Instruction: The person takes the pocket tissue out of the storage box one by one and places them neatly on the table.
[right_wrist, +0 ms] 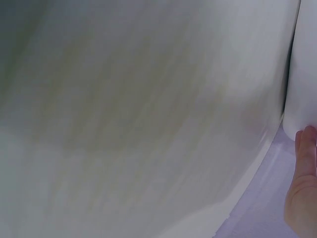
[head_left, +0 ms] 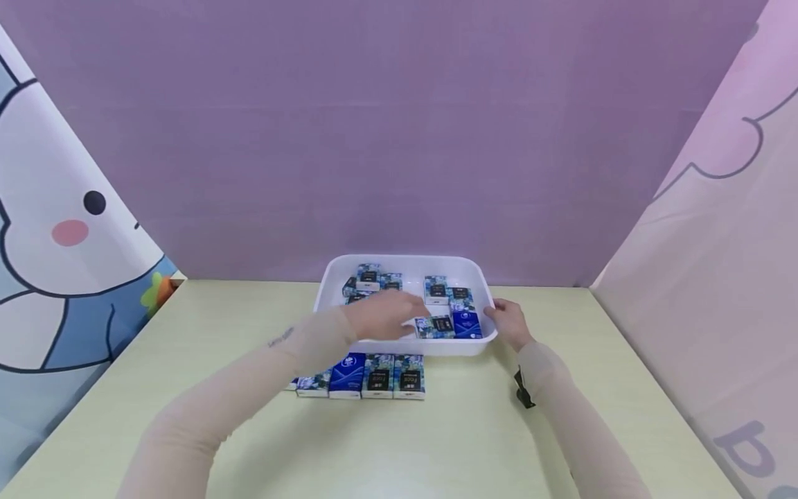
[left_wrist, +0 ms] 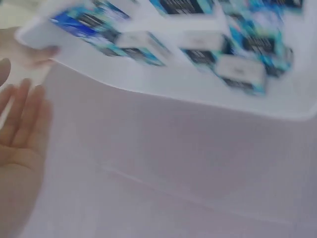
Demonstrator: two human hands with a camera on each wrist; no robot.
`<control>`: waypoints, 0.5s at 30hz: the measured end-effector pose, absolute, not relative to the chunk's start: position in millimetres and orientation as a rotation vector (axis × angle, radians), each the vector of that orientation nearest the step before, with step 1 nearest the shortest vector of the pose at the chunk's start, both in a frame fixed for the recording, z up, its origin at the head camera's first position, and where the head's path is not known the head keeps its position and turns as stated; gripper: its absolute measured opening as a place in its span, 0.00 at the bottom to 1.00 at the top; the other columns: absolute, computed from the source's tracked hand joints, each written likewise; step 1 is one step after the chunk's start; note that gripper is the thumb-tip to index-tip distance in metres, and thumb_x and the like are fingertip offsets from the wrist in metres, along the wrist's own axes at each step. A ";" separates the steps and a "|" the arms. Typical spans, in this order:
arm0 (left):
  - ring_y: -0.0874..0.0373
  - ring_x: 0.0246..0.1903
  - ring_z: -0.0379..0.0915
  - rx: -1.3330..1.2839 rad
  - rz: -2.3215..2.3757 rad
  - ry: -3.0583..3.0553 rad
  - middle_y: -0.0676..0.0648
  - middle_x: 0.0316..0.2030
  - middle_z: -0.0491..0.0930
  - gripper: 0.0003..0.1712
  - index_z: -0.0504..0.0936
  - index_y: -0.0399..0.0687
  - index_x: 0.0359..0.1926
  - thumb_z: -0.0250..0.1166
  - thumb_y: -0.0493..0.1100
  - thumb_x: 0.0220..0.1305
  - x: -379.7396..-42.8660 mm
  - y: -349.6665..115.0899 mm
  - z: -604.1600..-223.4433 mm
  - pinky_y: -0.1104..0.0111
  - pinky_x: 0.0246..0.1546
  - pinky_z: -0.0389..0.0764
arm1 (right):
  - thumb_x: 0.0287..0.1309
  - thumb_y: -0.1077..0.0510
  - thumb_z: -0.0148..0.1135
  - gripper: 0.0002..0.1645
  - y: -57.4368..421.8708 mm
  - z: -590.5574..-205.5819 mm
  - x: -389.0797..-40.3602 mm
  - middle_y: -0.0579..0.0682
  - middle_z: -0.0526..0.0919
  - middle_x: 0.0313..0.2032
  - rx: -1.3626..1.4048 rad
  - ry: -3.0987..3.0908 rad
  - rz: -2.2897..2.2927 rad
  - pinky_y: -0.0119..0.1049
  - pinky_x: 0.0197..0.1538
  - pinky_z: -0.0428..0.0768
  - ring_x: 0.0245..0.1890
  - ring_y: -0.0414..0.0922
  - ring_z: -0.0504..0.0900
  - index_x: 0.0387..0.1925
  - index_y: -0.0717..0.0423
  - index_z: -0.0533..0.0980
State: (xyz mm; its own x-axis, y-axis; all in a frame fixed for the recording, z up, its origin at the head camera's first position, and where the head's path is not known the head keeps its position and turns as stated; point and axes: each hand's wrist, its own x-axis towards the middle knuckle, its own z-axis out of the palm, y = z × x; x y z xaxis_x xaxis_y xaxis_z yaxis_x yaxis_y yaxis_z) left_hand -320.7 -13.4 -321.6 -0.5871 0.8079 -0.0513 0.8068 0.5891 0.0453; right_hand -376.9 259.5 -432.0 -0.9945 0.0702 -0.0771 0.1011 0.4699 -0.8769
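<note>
A white plastic tray (head_left: pixel 405 346) stands at the back of the table with several small blue-patterned tissue packs inside. My left hand (head_left: pixel 388 315) reaches over the tray's middle, its fingers near a tissue pack (head_left: pixel 435 327) lying sideways. In the left wrist view the left hand (left_wrist: pixel 22 144) has straight fingers and holds nothing. My right hand (head_left: pixel 510 322) grips the tray's right rim. The right wrist view shows its fingers (right_wrist: pixel 306 148) against the tray's outer wall (right_wrist: pixel 303 84). Part of the left group of packs is hidden behind the left hand.
A row of tissue packs (head_left: pixel 377 378) lies on the table (head_left: pixel 461 443) in front of the tray, its left end hidden by the left forearm. A purple backdrop (head_left: pixel 399 138) rises behind the tray. Printed cloths hang at both sides.
</note>
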 end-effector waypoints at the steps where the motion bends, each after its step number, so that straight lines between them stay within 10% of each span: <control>1: 0.56 0.56 0.69 1.423 -0.011 2.727 0.50 0.56 0.74 0.23 0.74 0.51 0.57 0.61 0.41 0.60 -326.7 -11.5 -317.5 0.67 0.60 0.70 | 0.62 0.59 0.47 0.27 260.3 -432.1 -376.9 0.69 0.69 0.57 0.164 2.662 -1.598 0.50 0.59 0.72 0.56 0.62 0.71 0.60 0.70 0.62; 15: 0.56 0.66 0.54 1.524 -0.742 2.468 0.51 0.67 0.59 0.37 0.63 0.56 0.65 0.63 0.31 0.54 -375.6 47.4 -353.1 0.66 0.67 0.58 | 0.62 0.61 0.47 0.26 264.3 -435.0 -367.8 0.70 0.70 0.55 0.190 2.669 -1.621 0.51 0.59 0.72 0.55 0.63 0.71 0.59 0.71 0.63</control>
